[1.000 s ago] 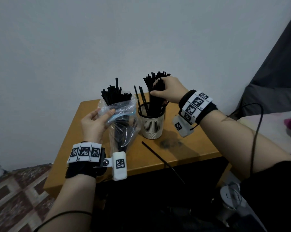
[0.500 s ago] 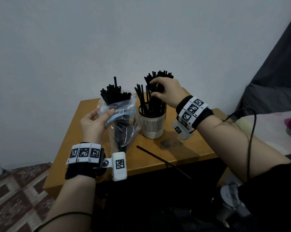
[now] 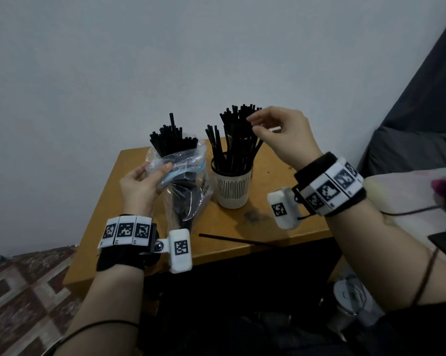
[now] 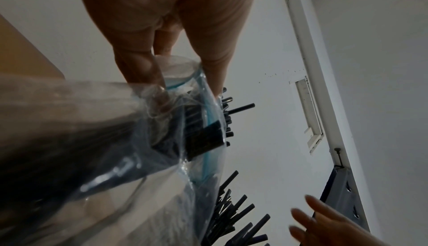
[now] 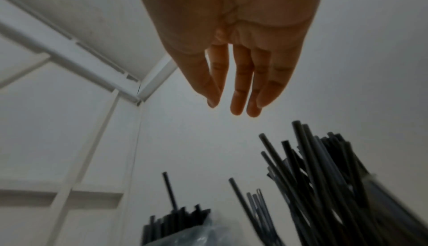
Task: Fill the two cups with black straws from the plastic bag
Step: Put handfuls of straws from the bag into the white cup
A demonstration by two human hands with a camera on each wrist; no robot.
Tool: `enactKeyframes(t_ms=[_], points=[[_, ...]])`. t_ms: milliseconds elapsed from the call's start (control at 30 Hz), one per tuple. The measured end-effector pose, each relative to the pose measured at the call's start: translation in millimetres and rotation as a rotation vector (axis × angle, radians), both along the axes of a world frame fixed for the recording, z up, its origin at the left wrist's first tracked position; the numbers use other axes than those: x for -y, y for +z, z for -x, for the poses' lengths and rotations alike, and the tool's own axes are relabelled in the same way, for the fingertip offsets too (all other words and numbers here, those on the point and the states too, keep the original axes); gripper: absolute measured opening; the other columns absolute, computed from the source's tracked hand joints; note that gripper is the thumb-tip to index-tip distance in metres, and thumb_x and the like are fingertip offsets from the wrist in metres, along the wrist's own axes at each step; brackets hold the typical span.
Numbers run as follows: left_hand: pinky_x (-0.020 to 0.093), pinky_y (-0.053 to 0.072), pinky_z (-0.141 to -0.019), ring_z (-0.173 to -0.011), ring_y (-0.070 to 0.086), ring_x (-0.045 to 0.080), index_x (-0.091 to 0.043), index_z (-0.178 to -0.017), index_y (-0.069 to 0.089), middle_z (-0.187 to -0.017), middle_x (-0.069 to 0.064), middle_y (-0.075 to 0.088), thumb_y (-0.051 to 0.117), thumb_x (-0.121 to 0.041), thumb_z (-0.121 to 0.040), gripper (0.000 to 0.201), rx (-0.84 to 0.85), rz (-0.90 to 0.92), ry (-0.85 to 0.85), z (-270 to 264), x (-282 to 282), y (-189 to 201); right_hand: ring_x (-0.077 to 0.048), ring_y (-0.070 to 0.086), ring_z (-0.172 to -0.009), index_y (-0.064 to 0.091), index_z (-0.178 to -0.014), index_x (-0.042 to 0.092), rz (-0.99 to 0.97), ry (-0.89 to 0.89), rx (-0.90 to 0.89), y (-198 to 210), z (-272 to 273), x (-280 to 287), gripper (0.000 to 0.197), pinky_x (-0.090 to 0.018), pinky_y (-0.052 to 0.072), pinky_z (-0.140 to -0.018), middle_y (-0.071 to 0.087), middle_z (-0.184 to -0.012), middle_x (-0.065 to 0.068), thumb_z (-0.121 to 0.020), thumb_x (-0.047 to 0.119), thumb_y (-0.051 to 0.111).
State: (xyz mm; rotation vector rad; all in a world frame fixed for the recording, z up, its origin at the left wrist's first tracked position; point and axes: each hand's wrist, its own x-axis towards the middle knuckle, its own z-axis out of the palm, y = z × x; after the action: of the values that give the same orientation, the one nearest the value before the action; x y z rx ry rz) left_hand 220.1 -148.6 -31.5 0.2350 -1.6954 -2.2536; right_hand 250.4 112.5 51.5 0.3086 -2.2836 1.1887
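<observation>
My left hand (image 3: pixel 156 168) pinches the top of a clear plastic bag (image 3: pixel 191 186) that stands on the table, with black straws (image 3: pixel 170 140) sticking out of it. In the left wrist view the fingers (image 4: pixel 139 67) grip the bag's rim (image 4: pixel 185 78). Right of the bag stands a white striped cup (image 3: pixel 232 194) with straws (image 3: pixel 229 152) fanned out in it. Behind it another bunch of straws (image 3: pixel 240 116) stands up; its cup is almost hidden. My right hand (image 3: pixel 254 124) hovers just above those tips, its fingers (image 5: pixel 236 103) straight and holding nothing.
One loose black straw (image 3: pixel 232 240) lies on the wooden table (image 3: pixel 281 227) near its front edge. A wall is close behind the table. Patterned floor lies to the left, and dark fabric and bedding to the right.
My right hand has let go of the straw bundle in the cup and lifted up and to the right. The straws have spread out in the cup. The left hand still holds the bag.
</observation>
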Motion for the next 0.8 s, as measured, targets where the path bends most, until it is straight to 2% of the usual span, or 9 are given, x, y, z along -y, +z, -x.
enactKeyframes(t_ms=[167, 300, 367, 433, 533, 633, 733, 800], points=[[0.020, 0.057, -0.065, -0.090, 0.071, 0.018, 0.001, -0.127, 0.054, -0.116, 0.012, 0.065, 0.081, -0.014, -0.073, 0.062, 0.000, 0.017, -0.005, -5, -2, 0, -0.003, 0.059, -0.085, 0.065, -0.092, 0.033, -0.103, 0.102, 0.261, -50, -44, -3, 0.024, -0.016, 0.043, -0.069, 0.067, -0.092, 0.009, -0.081, 0.014, 0.071], [0.022, 0.057, -0.068, -0.091, 0.071, 0.018, 0.001, -0.126, 0.055, -0.114, 0.012, 0.066, 0.081, -0.014, -0.073, 0.061, 0.001, 0.013, -0.016, -9, -4, 0, -0.006, 0.056, -0.089, 0.065, -0.104, 0.036, -0.316, 0.162, 0.582, -95, -60, -6, 0.037, -0.015, 0.040, -0.070, 0.064, -0.102, 0.008, -0.076, 0.015, 0.077], [0.022, 0.057, -0.069, -0.092, 0.071, 0.019, 0.002, -0.125, 0.055, -0.114, 0.012, 0.067, 0.080, -0.012, -0.074, 0.058, -0.001, 0.000, -0.019, -10, -5, 0, -0.002, 0.053, -0.084, 0.066, -0.111, 0.030, -0.407, 0.148, 0.610, -111, -63, -6, 0.041, -0.011, 0.035, -0.065, 0.060, -0.099, 0.010, -0.075, 0.013, 0.077], [0.022, 0.057, -0.069, -0.093, 0.071, 0.019, 0.002, -0.126, 0.054, -0.114, 0.011, 0.066, 0.080, -0.012, -0.074, 0.060, -0.003, -0.001, -0.014, -11, -6, 0, -0.007, 0.052, -0.088, 0.066, -0.113, 0.026, -0.450, 0.112, 0.625, -121, -64, -6, 0.042, -0.013, 0.032, -0.066, 0.056, -0.096, 0.006, -0.075, 0.011, 0.075], [0.023, 0.057, -0.070, -0.093, 0.071, 0.019, 0.002, -0.125, 0.055, -0.114, 0.012, 0.066, 0.081, -0.011, -0.074, 0.060, -0.004, -0.001, -0.023, -11, -7, -1, -0.012, 0.056, -0.091, 0.066, -0.111, 0.025, -0.460, 0.096, 0.648, -131, -63, -8, 0.043, -0.017, 0.038, -0.072, 0.059, -0.097, 0.001, -0.073, 0.006, 0.072], [0.024, 0.057, -0.070, -0.092, 0.071, 0.019, 0.002, -0.123, 0.057, -0.112, 0.012, 0.067, 0.081, -0.011, -0.074, 0.056, -0.005, 0.003, -0.028, -11, -8, -1, -0.011, 0.057, -0.089, 0.068, -0.107, 0.024, -0.470, 0.079, 0.651, -138, -60, -8, 0.040, -0.019, 0.044, -0.078, 0.058, -0.094, 0.002, -0.075, 0.000, 0.066], [0.024, 0.057, -0.071, -0.092, 0.072, 0.020, 0.002, -0.121, 0.058, -0.112, 0.012, 0.067, 0.081, -0.012, -0.073, 0.055, -0.011, 0.013, -0.028, -10, -8, -1, -0.012, 0.061, -0.091, 0.071, -0.100, 0.023, -0.449, 0.080, 0.651, -141, -57, -10, 0.040, -0.027, 0.050, -0.087, 0.066, -0.097, 0.000, -0.076, -0.006, 0.058], [0.024, 0.057, -0.070, -0.093, 0.071, 0.020, 0.003, -0.122, 0.057, -0.114, 0.013, 0.066, 0.081, -0.012, -0.073, 0.056, -0.012, 0.015, -0.025, -8, -7, -2, -0.009, 0.059, -0.085, 0.073, -0.098, 0.021, -0.449, 0.084, 0.623, -139, -57, -11, 0.035, -0.026, 0.050, -0.086, 0.068, -0.096, -0.001, -0.078, -0.004, 0.059]])
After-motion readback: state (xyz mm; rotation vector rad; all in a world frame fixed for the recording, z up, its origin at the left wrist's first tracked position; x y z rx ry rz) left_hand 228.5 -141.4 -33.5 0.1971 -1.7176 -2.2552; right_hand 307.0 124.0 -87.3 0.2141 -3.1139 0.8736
